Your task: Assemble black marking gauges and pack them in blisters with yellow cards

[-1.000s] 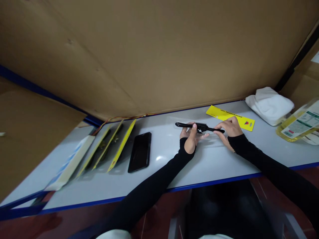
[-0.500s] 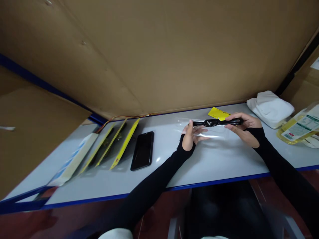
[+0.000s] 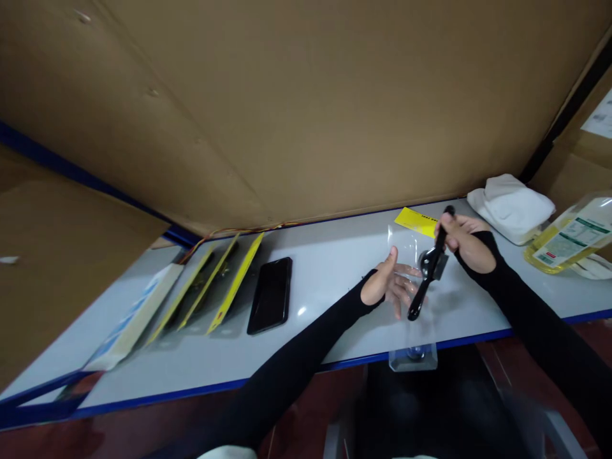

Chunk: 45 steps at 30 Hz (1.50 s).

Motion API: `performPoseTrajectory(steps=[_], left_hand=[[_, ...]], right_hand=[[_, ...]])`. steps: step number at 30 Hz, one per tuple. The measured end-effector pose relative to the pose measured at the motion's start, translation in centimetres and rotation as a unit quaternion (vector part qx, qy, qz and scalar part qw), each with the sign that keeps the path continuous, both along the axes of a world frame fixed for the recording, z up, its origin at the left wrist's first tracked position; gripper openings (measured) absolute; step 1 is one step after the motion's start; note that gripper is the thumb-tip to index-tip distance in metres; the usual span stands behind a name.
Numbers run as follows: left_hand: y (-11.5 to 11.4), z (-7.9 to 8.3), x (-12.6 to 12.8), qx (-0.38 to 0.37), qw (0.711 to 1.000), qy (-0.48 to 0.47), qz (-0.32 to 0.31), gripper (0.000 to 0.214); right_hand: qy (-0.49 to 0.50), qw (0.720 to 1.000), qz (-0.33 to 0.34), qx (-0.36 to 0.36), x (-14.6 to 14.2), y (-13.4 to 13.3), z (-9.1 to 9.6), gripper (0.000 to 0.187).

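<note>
My right hand (image 3: 466, 245) is closed round the top end of a long black tool (image 3: 429, 271) that sits inside a clear plastic sleeve (image 3: 412, 299). The tool hangs tilted, its lower end pointing toward me, and the sleeve droops past the table's front edge. My left hand (image 3: 389, 288) is open beside it, fingers spread against the sleeve, palm turned to the tool. A yellow card (image 3: 417, 221) lies on the table just behind both hands.
A black phone (image 3: 270, 294) lies left of centre. Further left are several yellow-backed packs (image 3: 215, 287) and a white-blue box (image 3: 136, 319). A white cloth (image 3: 511, 207) and a bottle of yellow liquid (image 3: 567, 242) sit at the right. A cardboard wall (image 3: 296, 108) rises behind the table.
The black tool has swung from lying level between both hands to hanging tilted from my right hand. My left hand has let go and opened. The sleeve now droops over the front edge.
</note>
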State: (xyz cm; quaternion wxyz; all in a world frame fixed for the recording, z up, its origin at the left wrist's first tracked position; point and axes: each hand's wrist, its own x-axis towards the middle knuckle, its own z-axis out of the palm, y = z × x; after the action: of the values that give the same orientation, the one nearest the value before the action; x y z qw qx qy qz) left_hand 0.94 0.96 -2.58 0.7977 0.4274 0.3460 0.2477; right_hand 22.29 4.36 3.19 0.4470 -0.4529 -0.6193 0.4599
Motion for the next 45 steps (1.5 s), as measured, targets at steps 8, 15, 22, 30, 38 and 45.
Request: performPoseTrajectory(steps=[8, 15, 22, 30, 38, 45], left_hand=[[-1.5, -0.5, 0.9, 0.128, 0.992, 0.021, 0.004, 0.080], [-1.4, -1.3, 1.0, 0.123, 0.992, -0.014, 0.006, 0.075], [-1.5, -1.0, 1.3, 0.125, 0.991, -0.050, 0.010, 0.065], [-1.5, -0.2, 1.2, 0.113, 0.993, -0.037, 0.017, 0.062], [-1.5, -0.7, 1.3, 0.056, 0.997, -0.040, 0.043, 0.068], [-1.2, -0.3, 1.6, 0.021, 0.993, -0.052, 0.102, 0.063]], right_hand=[[-0.066, 0.995, 0.045, -0.068, -1.1, 0.0, -2.7, 0.060], [-0.058, 0.997, 0.016, -0.050, -2.2, -1.0, -2.6, 0.056], [-0.083, 0.995, -0.040, 0.035, -2.8, -1.2, -3.4, 0.058], [-0.124, 0.976, -0.113, 0.141, -2.4, -0.9, -4.2, 0.072], [-0.027, 0.998, -0.017, -0.053, -2.5, -0.5, -4.0, 0.071], [-0.135, 0.989, -0.052, 0.043, -1.5, 1.2, -6.0, 0.053]])
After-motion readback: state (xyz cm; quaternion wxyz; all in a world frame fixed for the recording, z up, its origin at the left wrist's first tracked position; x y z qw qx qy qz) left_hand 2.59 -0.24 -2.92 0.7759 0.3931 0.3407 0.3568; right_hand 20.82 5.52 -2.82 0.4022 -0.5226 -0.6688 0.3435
